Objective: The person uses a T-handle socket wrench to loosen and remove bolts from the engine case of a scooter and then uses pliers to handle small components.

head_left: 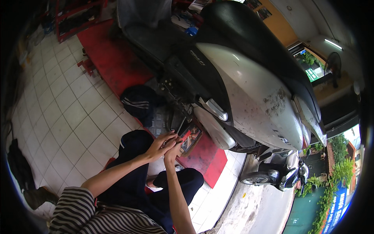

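My left hand (160, 147) and my right hand (173, 153) are closed together in front of my knees. A thin metal rod-like tool (181, 125) points up from them toward the underside of a scooter (249, 89). Its handle end is hidden by my fingers, so I cannot tell its exact kind. The scooter, silver and dark, stands on a red lift platform (210, 162). Just beyond my hands is its grimy mechanical part (187, 110), beside a silver cover (214, 132). Close to my right hand, a shallow box (193, 141) with red and grey contents lies on the platform.
A dark cloth-like bundle with pale stripes (140, 102) rests at the platform's left edge. White floor tiles (74, 121) spread to the left. A red metal rack (80, 17) stands at the far left. Another motorbike (280, 173) is parked outside at the right.
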### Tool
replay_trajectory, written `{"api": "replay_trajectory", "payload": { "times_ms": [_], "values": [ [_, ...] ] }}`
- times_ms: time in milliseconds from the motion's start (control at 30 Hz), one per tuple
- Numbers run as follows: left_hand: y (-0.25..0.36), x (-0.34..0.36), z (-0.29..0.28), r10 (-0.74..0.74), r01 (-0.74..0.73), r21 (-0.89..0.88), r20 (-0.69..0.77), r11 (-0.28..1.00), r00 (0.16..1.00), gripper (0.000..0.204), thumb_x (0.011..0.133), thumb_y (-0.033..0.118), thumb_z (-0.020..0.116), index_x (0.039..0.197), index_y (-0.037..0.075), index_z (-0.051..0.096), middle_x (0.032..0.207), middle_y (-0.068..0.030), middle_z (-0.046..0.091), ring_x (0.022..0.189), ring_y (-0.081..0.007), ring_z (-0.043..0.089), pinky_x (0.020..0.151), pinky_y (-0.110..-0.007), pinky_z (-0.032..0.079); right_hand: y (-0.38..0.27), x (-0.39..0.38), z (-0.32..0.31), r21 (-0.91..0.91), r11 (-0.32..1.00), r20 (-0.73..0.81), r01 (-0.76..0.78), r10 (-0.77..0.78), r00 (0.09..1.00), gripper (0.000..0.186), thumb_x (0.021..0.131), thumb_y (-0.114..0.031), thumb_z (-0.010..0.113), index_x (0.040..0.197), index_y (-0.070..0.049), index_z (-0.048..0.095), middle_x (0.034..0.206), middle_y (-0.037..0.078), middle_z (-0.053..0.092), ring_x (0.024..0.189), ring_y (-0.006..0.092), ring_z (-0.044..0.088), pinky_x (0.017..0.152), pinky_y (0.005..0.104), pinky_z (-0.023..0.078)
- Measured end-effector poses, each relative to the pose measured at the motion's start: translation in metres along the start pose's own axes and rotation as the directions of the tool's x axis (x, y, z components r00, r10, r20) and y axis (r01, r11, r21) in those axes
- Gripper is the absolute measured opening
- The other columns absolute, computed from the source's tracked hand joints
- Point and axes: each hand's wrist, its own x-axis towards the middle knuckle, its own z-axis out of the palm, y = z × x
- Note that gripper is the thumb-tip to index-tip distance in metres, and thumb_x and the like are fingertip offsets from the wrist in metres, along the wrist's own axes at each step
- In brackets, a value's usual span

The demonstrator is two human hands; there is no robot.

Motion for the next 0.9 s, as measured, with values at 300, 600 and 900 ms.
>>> {"api": "replay_trajectory", "payload": {
  "times_ms": [300, 600, 900],
  "values": [
    [0.057, 0.021, -0.010, 0.011, -0.032, 0.307, 0.071, 0.951, 0.997, 0.023, 0.095, 0.013, 0.059, 0.115, 0.004, 0.065, 0.101, -0.0192, 0.070, 0.093, -0.0344, 0.070, 0.079, -0.036, 0.056, -0.026, -0.011, 0.025, -0.067, 0.986, -0.108, 0.155, -0.162, 0.981, 0.022, 0.096, -0.017, 0.050, 0.102, 0.003, 0.047, 0.076, 0.015, 0.055, 0.066, 0.0237, 0.054, 0.058, 0.0382, 0.043],
    [0.048, 0.025, -0.013, 0.051, -0.079, 0.246, 0.120, 0.966, 0.991, 0.017, 0.094, 0.006, 0.055, 0.108, 0.000, 0.064, 0.096, -0.0186, 0.071, 0.088, -0.0348, 0.071, 0.076, -0.037, 0.056, -0.006, -0.008, 0.018, -0.064, 0.995, -0.030, 0.070, -0.072, 0.997, 0.029, 0.099, -0.025, 0.046, 0.099, 0.003, 0.047, 0.076, 0.016, 0.052, 0.067, 0.0252, 0.052, 0.059, 0.0405, 0.042],
    [0.057, 0.025, -0.017, 0.045, -0.078, 0.292, 0.120, 0.953, 0.992, 0.017, 0.093, -0.003, 0.053, 0.106, -0.002, 0.063, 0.098, -0.0178, 0.072, 0.091, -0.0325, 0.071, 0.078, -0.034, 0.057, 0.021, -0.004, 0.017, -0.189, 0.975, -0.018, 0.113, -0.118, 0.993, 0.036, 0.102, -0.032, 0.043, 0.097, 0.004, 0.046, 0.077, 0.019, 0.051, 0.067, 0.0277, 0.051, 0.060, 0.0422, 0.041]
  ]
}}
